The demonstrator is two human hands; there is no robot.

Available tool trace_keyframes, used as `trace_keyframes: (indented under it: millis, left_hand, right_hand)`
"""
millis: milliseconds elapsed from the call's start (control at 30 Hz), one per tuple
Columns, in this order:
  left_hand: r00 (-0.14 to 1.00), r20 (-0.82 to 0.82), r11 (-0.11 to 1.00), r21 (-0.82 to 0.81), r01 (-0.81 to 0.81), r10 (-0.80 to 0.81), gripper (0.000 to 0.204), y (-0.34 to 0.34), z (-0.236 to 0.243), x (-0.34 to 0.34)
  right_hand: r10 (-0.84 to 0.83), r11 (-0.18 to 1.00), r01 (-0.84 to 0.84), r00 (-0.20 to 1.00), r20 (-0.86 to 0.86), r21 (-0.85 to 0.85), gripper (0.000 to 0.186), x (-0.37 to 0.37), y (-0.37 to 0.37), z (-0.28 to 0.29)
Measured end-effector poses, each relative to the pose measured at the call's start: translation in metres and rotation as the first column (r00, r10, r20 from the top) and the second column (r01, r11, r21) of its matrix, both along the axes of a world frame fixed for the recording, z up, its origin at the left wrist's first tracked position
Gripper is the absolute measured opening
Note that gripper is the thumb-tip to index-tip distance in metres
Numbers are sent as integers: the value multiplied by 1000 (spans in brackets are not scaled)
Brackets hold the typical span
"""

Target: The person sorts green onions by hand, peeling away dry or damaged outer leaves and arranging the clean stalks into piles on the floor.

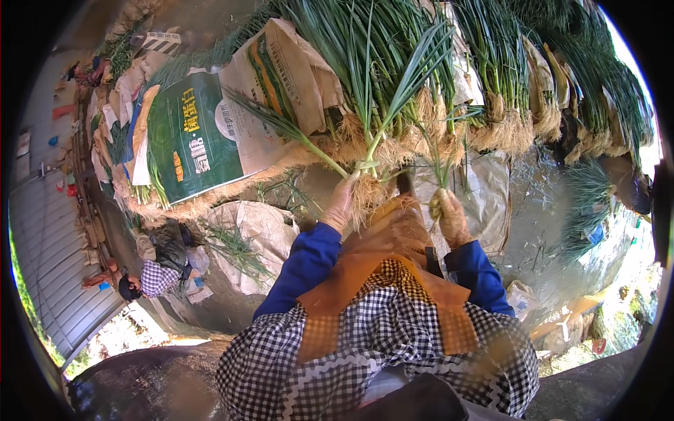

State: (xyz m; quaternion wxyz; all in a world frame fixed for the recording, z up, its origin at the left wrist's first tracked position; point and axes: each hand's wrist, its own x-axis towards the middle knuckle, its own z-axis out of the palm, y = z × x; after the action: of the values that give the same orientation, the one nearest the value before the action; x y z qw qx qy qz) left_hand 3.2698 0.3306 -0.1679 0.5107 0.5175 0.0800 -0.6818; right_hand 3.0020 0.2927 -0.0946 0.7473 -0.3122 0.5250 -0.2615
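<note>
My left hand (340, 202) is closed round the root end of a few scallions (370, 160). Their pale roots hang down beside my fingers, and their long green leaves fan out away from me. To the right, my right hand (453, 221) is closed on a thin tuft of green scallion leaves (438, 163), apart from the left hand's bunch. An orange see-through apron (372, 242) lies across my lap below both hands.
Ahead stands a long row of scallion bundles (512, 77), roots toward me. A green and tan printed sack (203, 140) covers part of the pile. Loose leaves lie on a pale sheet (256, 214). At left, another person (158, 277) sits low. More scallions (588, 200) lie right.
</note>
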Motion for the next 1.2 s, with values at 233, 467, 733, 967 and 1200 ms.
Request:
trace_keyframes:
  millis: [233,467,733,967,1200]
  left_hand:
    - [946,164,938,-165,305,-279,22,-2,51,-17]
    - [998,60,965,-261,-18,35,39,14,0,-35]
    - [890,456,992,-101,76,-22,51,8,18,-18]
    - [942,330,967,-218,135,-57,53,-1,58,-41]
    - [905,416,971,-240,19,85,31,18,44,-3]
  right_hand:
    - [143,757,-625,444,-884,-191,30,-2,-11,-42]
    - [24,92,-889,453,-891,-449,27,119,-36,-3]
    - [332,526,-848,270,-904,-60,27,-22,-2,-21]
    - [333,784,-391,920,-205,-483,48,84,-38,-67]
    - [486,662,-674,719,-496,-328,27,43,-17,-2]
